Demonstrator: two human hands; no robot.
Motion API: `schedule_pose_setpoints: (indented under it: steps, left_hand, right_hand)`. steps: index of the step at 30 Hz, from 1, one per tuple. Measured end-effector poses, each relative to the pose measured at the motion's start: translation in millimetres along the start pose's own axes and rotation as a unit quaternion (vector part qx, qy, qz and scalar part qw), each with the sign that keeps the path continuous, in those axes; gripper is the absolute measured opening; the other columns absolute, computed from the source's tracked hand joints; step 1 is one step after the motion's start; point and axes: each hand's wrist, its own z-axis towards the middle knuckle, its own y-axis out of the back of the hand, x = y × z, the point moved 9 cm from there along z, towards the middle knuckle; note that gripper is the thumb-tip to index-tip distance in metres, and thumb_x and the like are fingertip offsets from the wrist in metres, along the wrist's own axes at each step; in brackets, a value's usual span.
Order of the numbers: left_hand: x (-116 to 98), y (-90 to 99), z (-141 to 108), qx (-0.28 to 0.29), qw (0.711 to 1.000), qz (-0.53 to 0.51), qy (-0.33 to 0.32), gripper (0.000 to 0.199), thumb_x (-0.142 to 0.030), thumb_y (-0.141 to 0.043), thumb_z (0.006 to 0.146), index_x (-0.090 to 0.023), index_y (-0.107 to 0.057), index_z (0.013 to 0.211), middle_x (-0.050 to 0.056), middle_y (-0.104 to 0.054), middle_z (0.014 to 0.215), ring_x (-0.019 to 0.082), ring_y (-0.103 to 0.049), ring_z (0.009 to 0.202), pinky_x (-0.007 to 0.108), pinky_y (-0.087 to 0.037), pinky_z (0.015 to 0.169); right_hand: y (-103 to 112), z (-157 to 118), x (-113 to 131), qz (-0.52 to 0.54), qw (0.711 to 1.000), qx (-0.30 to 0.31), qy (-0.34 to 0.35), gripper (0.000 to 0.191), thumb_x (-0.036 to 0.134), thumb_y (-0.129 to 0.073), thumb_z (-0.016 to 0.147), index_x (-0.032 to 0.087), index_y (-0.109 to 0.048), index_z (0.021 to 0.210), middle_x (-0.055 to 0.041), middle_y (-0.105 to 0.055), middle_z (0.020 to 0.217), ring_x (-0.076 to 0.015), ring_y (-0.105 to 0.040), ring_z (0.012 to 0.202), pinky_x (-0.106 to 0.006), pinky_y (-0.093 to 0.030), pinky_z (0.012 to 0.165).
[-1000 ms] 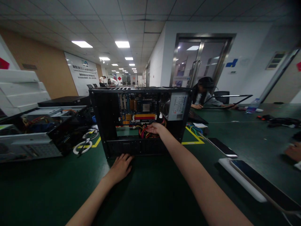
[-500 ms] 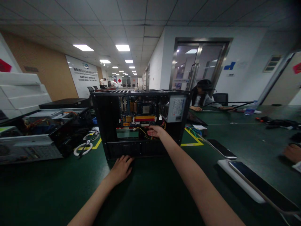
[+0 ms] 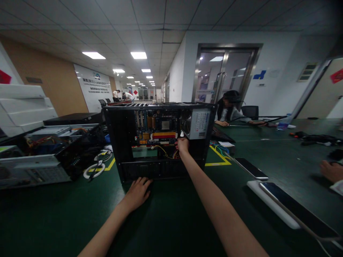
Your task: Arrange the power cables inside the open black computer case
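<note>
An open black computer case [image 3: 139, 168] stands upright on the green table [image 3: 166, 214]. Inside it are a motherboard [image 3: 143, 123] with red and yellow memory slots, and a power supply [image 3: 199, 124] at the upper right. My right hand [image 3: 182, 145] reaches into the case just below the power supply, its fingers closed around the bundle of cables; what exactly they grip is too small to make out. A thin yellow cable [image 3: 163, 150] hangs to its left. My left hand [image 3: 138, 191] lies on the table at the case's lower front edge, fingers spread and holding nothing.
Another opened computer case [image 3: 34, 160] lies at the left, beside coiled white cables [image 3: 94, 170]. Phones [image 3: 252, 168] and a white device [image 3: 273, 205] lie at the right. A person [image 3: 230, 110] sits behind the table, and another person's hand [image 3: 331, 171] rests at the right edge.
My right hand has moved slightly right and up within the case, and its fingers have closed from a looser, more open pose. My left hand has stayed in place.
</note>
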Motion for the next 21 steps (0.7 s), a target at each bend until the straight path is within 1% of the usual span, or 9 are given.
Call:
schedule_pose_setpoints:
  steps: [4, 7, 8, 10, 12, 13, 15, 17, 21]
  left_hand:
    - [-0.2, 1.0, -0.5, 0.004, 1.000, 0.001, 0.008, 0.041, -0.025, -0.038, 0.077, -0.026, -0.035, 0.118, 0.005, -0.042, 0.116, 0.022, -0.037, 0.106, 0.038, -0.032, 0.087]
    - [-1.2, 2.7, -0.7, 0.006, 1.000, -0.001, 0.010, 0.041, -0.025, -0.038, 0.077, -0.026, -0.036, 0.118, 0.004, -0.042, 0.116, 0.022, -0.037, 0.107, 0.038, -0.032, 0.087]
    - [-1.6, 3.2, -0.6, 0.006, 1.000, -0.001, 0.008, 0.041, -0.025, -0.038, 0.076, -0.026, -0.036, 0.118, 0.004, -0.042, 0.116, 0.022, -0.037, 0.107, 0.038, -0.032, 0.087]
    - [-2.4, 3.2, -0.3, 0.004, 1.000, 0.001, 0.003, 0.041, -0.024, -0.038, 0.077, -0.026, -0.035, 0.118, 0.005, -0.042, 0.116, 0.022, -0.037, 0.106, 0.038, -0.032, 0.086]
    - [-2.0, 2.2, 0.1, 0.003, 1.000, 0.006, 0.002, 0.042, -0.024, -0.038, 0.077, -0.026, -0.035, 0.119, 0.005, -0.042, 0.116, 0.022, -0.037, 0.106, 0.039, -0.032, 0.086]
    - [-1.6, 1.4, 0.4, 0.003, 1.000, 0.009, 0.003, 0.042, -0.024, -0.038, 0.077, -0.026, -0.035, 0.119, 0.005, -0.042, 0.116, 0.022, -0.037, 0.106, 0.038, -0.032, 0.086]
    - [-1.0, 0.4, 0.7, 0.003, 1.000, 0.013, 0.005, 0.042, -0.024, -0.038, 0.077, -0.025, -0.035, 0.119, 0.006, -0.042, 0.115, 0.023, -0.037, 0.106, 0.038, -0.032, 0.086]
    - [-1.0, 0.3, 0.6, 0.004, 1.000, 0.014, 0.006, 0.042, -0.024, -0.038, 0.077, -0.025, -0.035, 0.119, 0.005, -0.042, 0.115, 0.022, -0.038, 0.106, 0.038, -0.033, 0.086]
    - [-1.6, 2.2, -0.3, 0.008, 1.000, 0.012, 0.010, 0.041, -0.024, -0.038, 0.077, -0.026, -0.035, 0.118, 0.005, -0.042, 0.115, 0.022, -0.037, 0.106, 0.038, -0.032, 0.086]
  right_hand:
    - [-17.9, -3.6, 2.9, -0.027, 0.997, 0.068, 0.038, 0.009, 0.018, -0.043, 0.072, 0.014, -0.051, 0.072, 0.0014, -0.055, 0.048, -0.0051, -0.043, 0.035, -0.014, -0.033, 0.036]
    - [-42.0, -13.7, 3.2, -0.099, 0.979, 0.167, 0.068, 0.006, 0.015, -0.046, 0.070, 0.014, -0.051, 0.066, 0.0017, -0.053, 0.046, -0.0045, -0.041, 0.034, -0.014, -0.033, 0.037]
    - [-51.9, -19.5, 2.8, -0.135, 0.965, 0.210, 0.081, 0.007, 0.013, -0.046, 0.069, 0.014, -0.051, 0.064, 0.0016, -0.053, 0.046, -0.0047, -0.041, 0.034, -0.015, -0.034, 0.037]
    - [-71.0, -33.8, 1.2, -0.206, 0.927, 0.295, 0.109, 0.008, 0.011, -0.047, 0.067, 0.013, -0.051, 0.061, 0.0010, -0.054, 0.046, -0.0052, -0.043, 0.034, -0.016, -0.035, 0.039]
    - [-85.2, -47.7, -0.6, -0.259, 0.886, 0.360, 0.134, 0.009, 0.009, -0.046, 0.066, 0.013, -0.052, 0.061, 0.0001, -0.055, 0.049, -0.0060, -0.045, 0.036, -0.016, -0.036, 0.041]
    - [-90.1, -53.1, -1.5, -0.281, 0.869, 0.381, 0.144, 0.010, 0.008, -0.046, 0.066, 0.013, -0.053, 0.061, -0.0005, -0.056, 0.051, -0.0066, -0.046, 0.038, -0.017, -0.037, 0.042]
    - [-96.1, -60.1, -2.5, -0.324, 0.840, 0.404, 0.164, 0.012, 0.009, -0.045, 0.066, 0.012, -0.055, 0.061, -0.0022, -0.058, 0.055, -0.0087, -0.050, 0.043, -0.018, -0.038, 0.045]
    - [-99.0, -63.2, -2.6, -0.365, 0.815, 0.411, 0.184, 0.011, 0.010, -0.047, 0.065, 0.013, -0.057, 0.060, -0.0036, -0.060, 0.058, -0.0121, -0.053, 0.050, -0.020, -0.039, 0.048]
    - [-99.6, -64.0, -3.9, -0.412, 0.789, 0.414, 0.190, 0.005, 0.014, -0.055, 0.060, 0.014, -0.059, 0.058, -0.0036, -0.060, 0.060, -0.0166, -0.056, 0.060, -0.023, -0.040, 0.053]
